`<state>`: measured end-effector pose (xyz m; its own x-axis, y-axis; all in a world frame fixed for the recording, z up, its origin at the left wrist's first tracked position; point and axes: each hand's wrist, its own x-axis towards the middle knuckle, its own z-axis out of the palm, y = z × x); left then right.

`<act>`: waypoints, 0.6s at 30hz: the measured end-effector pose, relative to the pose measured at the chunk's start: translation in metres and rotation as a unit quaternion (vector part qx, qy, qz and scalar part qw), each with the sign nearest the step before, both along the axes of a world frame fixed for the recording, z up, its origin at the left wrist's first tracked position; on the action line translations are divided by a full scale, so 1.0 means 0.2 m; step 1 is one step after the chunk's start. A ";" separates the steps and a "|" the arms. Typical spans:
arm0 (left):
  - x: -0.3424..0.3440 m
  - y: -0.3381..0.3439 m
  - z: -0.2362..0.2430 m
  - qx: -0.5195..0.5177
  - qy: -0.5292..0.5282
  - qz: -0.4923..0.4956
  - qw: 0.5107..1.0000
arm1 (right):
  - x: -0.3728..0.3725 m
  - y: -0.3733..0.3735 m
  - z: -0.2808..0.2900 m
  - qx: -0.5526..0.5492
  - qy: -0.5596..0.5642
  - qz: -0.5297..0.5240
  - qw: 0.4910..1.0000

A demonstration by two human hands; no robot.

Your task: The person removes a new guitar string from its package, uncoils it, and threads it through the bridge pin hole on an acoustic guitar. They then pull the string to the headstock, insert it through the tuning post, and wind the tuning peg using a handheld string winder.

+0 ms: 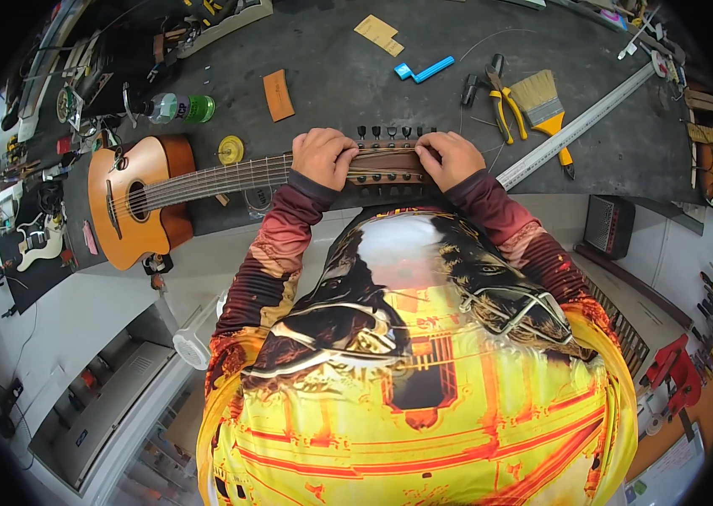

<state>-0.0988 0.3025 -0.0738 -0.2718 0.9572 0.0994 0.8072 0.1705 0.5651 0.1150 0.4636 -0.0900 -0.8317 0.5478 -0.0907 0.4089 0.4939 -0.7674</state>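
Observation:
An acoustic guitar (pixel 174 221) with a cutaway body lies on its back across the bench, its neck pointing right. Several black tuning pegs line both sides of its dark headstock (pixel 386 165). Thin guitar strings (pixel 383 152) stretch over the headstock between my hands. My left hand (pixel 321 158) is closed at the nut end of the neck, thumb and fingers pinched at a string. At the headstock's right end, my right hand (pixel 452 158) is closed too, pinching a string end. The fingertips partly hide what they grip.
Beyond the guitar lie a blue string winder (pixel 425 69), yellow-handled pliers (pixel 508 112), a brush (pixel 539 101) and a long metal ruler (pixel 580 126). A bottle (pixel 183 108), a yellow spool (pixel 230 150) and an orange-brown card (pixel 279 95) sit near the neck.

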 end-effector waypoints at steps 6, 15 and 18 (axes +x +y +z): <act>0.02 0.00 -0.01 0.017 0.017 0.011 1.000 | 0.01 0.00 0.01 0.007 0.000 -0.006 1.000; 0.02 0.00 0.02 -0.018 0.018 0.011 1.000 | 0.00 -0.05 0.04 0.037 -0.004 -0.029 0.999; 0.02 -0.01 0.02 -0.013 0.012 0.013 1.000 | 0.00 -0.04 0.04 0.029 -0.012 -0.039 0.999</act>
